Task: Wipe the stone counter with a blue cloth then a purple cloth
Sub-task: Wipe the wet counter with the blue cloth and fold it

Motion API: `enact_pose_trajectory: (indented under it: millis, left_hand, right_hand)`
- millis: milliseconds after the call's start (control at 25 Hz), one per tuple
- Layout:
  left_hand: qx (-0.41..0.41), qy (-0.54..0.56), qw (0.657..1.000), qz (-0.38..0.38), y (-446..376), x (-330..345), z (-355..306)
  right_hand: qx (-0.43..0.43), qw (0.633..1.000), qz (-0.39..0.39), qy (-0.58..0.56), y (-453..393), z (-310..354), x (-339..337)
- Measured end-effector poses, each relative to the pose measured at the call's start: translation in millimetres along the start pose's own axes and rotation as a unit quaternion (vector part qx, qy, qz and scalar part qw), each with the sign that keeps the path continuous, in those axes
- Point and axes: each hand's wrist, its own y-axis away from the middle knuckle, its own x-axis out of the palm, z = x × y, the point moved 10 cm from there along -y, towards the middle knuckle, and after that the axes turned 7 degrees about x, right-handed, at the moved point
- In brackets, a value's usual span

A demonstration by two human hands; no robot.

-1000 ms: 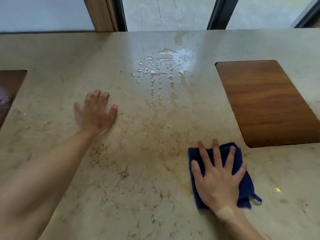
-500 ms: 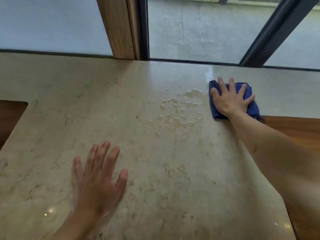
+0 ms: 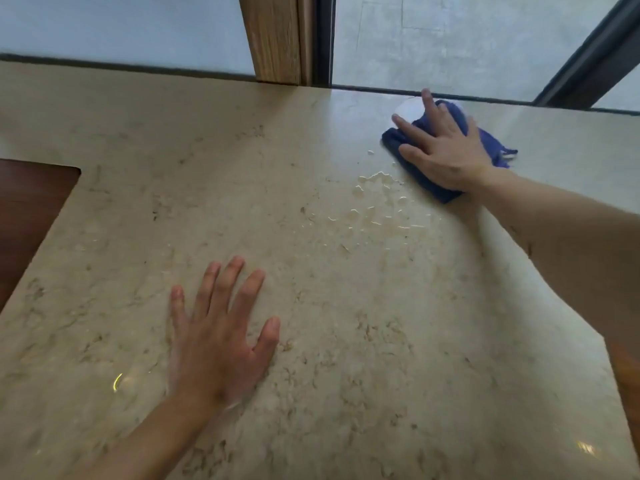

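My right hand [image 3: 446, 150] is flat on the blue cloth [image 3: 420, 169], fingers spread, palm pressing it to the counter [image 3: 311, 168]. Not a pinch, just downward pressure. The cloth sits close to the counter's far edge, toward the right, by the window frame [image 3: 450, 95]. My left hand [image 3: 221, 336] is open and empty, palm down near the front edge, bracing.

Progress: blue pass underway, not finished in my judgement. A patch of water drops [image 3: 377, 202] sits just beside the cloth's near-left side, not yet wiped. Purple pass not started.

Can't see: no purple cloth in view. Most of the blue cloth is under my hand, so its fold is unclear. My right forearm hides the counter's right side; only a wood sliver [image 3: 628, 382] shows there. A dark wood panel [image 3: 27, 209] is cut off at the left edge.
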Motion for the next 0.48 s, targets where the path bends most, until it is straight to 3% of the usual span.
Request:
enact_pose_trajectory:
  millis: [120,480]
  left_hand:
    - [-0.008,0.010,1.000,0.026,0,3,3]
    - [0.012,0.043,0.999,-0.014,-2,-2,3]
  right_hand:
    - [-0.010,1.000,-0.010,-0.021,80,21,10]
    - [0.051,0.999,-0.012,-0.004,402,77,77]
